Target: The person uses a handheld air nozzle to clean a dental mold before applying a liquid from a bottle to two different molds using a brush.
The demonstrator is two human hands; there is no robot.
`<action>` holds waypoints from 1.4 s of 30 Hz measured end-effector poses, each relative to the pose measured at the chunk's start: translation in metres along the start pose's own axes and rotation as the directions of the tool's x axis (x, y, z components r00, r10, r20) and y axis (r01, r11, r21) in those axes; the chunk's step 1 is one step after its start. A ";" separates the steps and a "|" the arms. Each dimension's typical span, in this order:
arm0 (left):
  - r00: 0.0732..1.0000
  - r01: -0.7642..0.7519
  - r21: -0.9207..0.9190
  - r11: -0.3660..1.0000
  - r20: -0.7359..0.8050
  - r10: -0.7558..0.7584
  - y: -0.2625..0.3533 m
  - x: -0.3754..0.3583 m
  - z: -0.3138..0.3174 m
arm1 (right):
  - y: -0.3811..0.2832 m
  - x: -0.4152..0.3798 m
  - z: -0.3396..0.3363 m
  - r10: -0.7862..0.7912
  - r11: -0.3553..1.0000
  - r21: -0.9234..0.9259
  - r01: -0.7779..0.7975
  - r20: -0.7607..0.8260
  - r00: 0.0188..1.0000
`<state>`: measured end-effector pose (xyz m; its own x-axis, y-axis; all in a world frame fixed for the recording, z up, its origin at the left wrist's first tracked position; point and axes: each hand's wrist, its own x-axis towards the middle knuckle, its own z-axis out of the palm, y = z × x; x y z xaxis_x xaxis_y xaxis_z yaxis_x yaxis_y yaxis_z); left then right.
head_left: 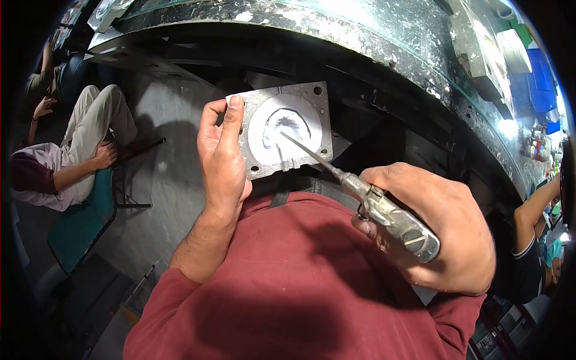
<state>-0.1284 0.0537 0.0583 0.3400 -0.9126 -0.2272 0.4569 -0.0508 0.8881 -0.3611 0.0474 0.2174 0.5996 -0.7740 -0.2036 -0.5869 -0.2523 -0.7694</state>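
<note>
A square metal plate (245,102) with corner holes is tilted up in front of me, with a pale round recess and a dark curved outline in its middle. My left hand (227,141) grips its left edge, thumb on the face and fingers behind. My right hand (444,222) is wrapped round a metal air gun (390,219) with a long thin nozzle. The nozzle tip points at the recess, at or close to its surface; whether it touches cannot be made out.
A worn, paint-spotted workbench (360,36) edge curves across the top and right. A metal block (480,54) and a blue container (542,81) are on the right. One person sits at left by a green chair (81,225); another person's arm (534,210) shows far right.
</note>
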 end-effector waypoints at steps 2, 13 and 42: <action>1.000 0.026 -0.005 1.000 -0.002 -0.026 0.001 -0.001 0.000 | 0.001 0.000 0.004 -0.036 0.999 -0.032 0.034 -0.084 0.996; 0.916 -0.395 0.256 0.882 0.186 0.356 -0.003 -0.011 -0.007 | 0.019 -0.015 -0.013 -0.024 0.989 0.149 0.019 0.033 0.999; 0.915 0.053 0.244 0.968 0.377 -0.145 0.109 0.132 0.120 | 0.366 -0.228 0.043 0.736 0.293 0.621 0.727 -0.631 0.243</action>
<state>-0.1327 -0.1207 0.1728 -0.0653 -0.9805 -0.1856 0.2600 -0.1963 0.9455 -0.6894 0.1567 -0.0438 -0.6301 -0.7405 -0.2338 0.6018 -0.2754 -0.7497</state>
